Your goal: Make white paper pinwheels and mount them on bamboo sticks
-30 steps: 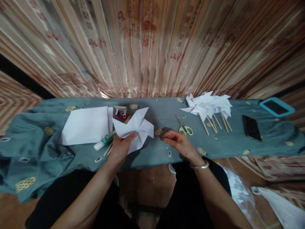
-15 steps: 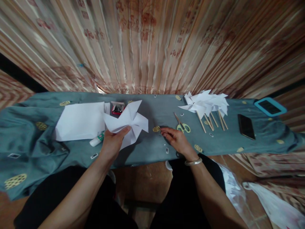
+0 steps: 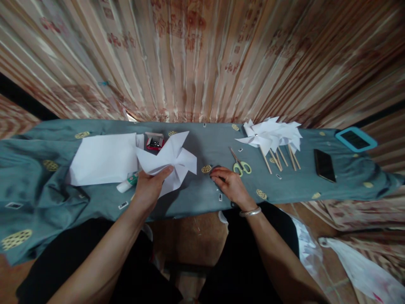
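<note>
A white paper pinwheel (image 3: 180, 162) without a stick is pinched in my left hand (image 3: 152, 185), its thumb pressed near the folded centre. My right hand (image 3: 229, 183) rests low over the cloth to the right, fingertips drawn together on something too small to make out. Just beyond that hand lie green-handled scissors (image 3: 241, 165), blades pointing away. A small red box (image 3: 155, 142) with dark metal bits in it stands open behind the pinwheel. Partly behind my left wrist is a glue stick (image 3: 126, 184).
A stack of white paper (image 3: 103, 158) lies at the left. Several finished pinwheels on wooden sticks (image 3: 272, 134) are piled at the right, then a black phone (image 3: 325, 165) and a blue-framed tablet (image 3: 356, 139). A grey-green patterned cloth (image 3: 209, 143) covers the table; a curtain hangs behind.
My right hand's fingers have closed together and come slightly lower and left. My left hand keeps the pinwheel in nearly the same place. The whole view has shifted a little.
</note>
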Motion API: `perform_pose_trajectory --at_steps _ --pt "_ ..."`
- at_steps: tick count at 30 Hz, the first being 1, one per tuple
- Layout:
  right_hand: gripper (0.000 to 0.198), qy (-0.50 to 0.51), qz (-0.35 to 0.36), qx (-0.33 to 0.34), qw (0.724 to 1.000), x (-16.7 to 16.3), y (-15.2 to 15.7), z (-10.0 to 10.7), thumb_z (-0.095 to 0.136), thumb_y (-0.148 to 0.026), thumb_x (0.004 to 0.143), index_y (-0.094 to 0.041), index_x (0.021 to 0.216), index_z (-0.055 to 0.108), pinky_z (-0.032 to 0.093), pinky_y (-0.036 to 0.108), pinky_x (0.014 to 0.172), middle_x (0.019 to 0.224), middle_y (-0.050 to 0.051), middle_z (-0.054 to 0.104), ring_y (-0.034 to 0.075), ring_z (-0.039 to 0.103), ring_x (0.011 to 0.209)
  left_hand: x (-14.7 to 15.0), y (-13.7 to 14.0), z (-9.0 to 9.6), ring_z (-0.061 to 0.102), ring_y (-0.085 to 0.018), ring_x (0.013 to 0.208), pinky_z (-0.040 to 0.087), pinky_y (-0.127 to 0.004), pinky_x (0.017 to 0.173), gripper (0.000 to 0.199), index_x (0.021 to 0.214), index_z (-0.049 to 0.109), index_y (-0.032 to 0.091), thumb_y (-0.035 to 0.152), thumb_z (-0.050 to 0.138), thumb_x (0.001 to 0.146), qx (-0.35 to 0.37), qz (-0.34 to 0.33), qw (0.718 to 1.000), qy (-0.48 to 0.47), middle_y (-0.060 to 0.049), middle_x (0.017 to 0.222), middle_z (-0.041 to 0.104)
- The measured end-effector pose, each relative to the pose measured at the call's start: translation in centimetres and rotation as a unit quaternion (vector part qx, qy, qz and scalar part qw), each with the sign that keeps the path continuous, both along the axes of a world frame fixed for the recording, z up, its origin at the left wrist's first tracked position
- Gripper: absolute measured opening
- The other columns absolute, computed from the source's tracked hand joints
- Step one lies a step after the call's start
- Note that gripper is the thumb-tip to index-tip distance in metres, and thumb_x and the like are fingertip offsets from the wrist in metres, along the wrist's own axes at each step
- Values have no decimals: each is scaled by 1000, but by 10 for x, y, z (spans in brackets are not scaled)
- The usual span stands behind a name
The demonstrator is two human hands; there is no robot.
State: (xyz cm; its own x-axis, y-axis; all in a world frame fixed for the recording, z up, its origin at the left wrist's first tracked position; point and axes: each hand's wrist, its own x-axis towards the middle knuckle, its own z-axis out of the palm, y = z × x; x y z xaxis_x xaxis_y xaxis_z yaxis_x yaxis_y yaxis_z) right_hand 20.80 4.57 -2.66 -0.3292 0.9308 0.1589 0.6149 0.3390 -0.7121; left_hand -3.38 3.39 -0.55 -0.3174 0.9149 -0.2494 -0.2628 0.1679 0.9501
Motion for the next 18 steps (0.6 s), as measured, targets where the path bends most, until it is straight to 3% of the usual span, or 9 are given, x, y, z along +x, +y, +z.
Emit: perform_pose_trajectory --at_steps 7,13,18 --pt "11 19 18 -25 999 4 -3 -2 59 -16 84 -21 79 68 48 35 90 100 7 68 20 64 96 2 -2 3 68 -30 96 52 -40 89 45 94 73 14 35 83 55 -2 -3 1000 -5 -8 97 76" --pt "12 -8 8 10 1000 2 -12 -6 56 -17 86 -21 80 66 46 41 93 105 10 67 24 62 102 7 -5 5 69 -31 89 53 -42 86 39 86 74 15 35 84 54 -16 -21 999 -45 -9 93 76" --pt "8 75 -27 -22 997 1 -15 9 60 -22 85 -22 80 66 42 44 101 123 9 61 24 58 114 11 -6 2 69 -31 88 53 -43 86 42 90 74 13 34 83 55 -25 -38 998 -52 -11 94 76"
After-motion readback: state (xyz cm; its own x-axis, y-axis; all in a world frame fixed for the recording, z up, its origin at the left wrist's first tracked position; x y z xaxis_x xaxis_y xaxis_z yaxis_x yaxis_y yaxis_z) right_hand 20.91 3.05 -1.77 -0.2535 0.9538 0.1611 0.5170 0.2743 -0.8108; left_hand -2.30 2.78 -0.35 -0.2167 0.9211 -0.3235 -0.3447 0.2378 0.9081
